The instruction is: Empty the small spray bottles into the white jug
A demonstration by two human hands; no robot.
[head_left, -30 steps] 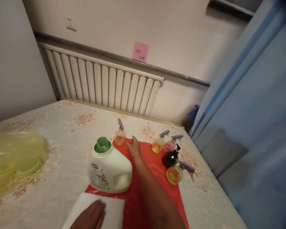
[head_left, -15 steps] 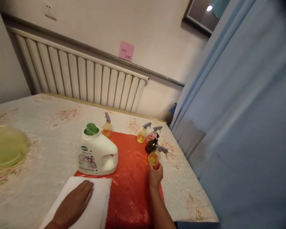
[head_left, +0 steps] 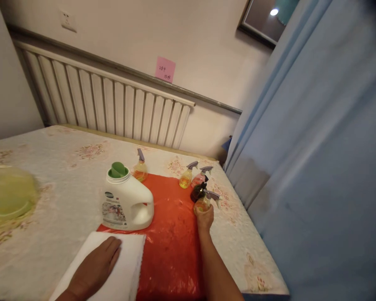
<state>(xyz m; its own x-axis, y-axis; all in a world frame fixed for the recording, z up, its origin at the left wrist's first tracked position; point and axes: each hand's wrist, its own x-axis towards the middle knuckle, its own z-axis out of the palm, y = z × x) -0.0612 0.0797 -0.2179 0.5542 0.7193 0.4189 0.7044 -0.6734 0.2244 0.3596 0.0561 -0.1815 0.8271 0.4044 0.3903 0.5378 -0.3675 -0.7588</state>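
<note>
My right hand (head_left: pixel 204 219) is wrapped around the lower body of a clear spray bottle (head_left: pixel 203 205) with orange-yellow liquid and a grey trigger head pointing right. The bottle stands at the right edge of a red plastic sheet (head_left: pixel 172 242). Right behind it are a dark bottle (head_left: pixel 196 193), a pink spray bottle (head_left: pixel 198 179) and a yellow spray bottle (head_left: pixel 185 179). My left hand (head_left: pixel 98 261) lies flat on a folded white towel (head_left: pixel 128 263), fingers stretched out. Beyond the towel stands a cream detergent jug (head_left: pixel 130 205) with a green cup (head_left: pixel 118 170) in its mouth.
Another spray bottle (head_left: pixel 141 170) stands behind the jug. A see-through yellow bag (head_left: pixel 11 192) sits at the left on the floral cloth (head_left: pixel 72 188). A radiator (head_left: pixel 113 98) lines the wall, and a blue curtain (head_left: pixel 303 159) hangs along the right side.
My right hand has slid slightly higher around the spray bottle, covering more of its body. The left hand stays on the towel. The view has shifted a little.
</note>
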